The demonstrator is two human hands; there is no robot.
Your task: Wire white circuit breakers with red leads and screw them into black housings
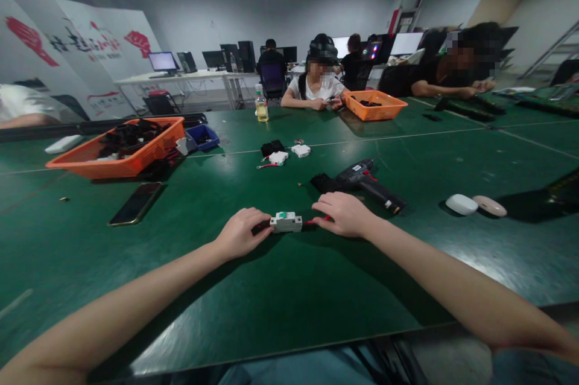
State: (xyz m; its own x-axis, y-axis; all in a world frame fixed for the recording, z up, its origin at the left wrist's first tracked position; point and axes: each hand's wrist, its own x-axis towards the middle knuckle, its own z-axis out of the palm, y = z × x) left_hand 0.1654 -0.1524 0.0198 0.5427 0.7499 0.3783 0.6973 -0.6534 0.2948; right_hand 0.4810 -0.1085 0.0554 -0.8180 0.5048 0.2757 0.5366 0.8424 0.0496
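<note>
Red wire [309, 222], right hand [346, 214] half-curled, pinching it

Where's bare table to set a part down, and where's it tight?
Bare tabletop: between the white breaker and the near edge; between phone and left hand; between power drill and white case.
Crowded: far left, orange basket close beside blue bin; centre, right hand right by the drill.

Wht breaker [286, 224] w/ red wire [310, 222]
</note>
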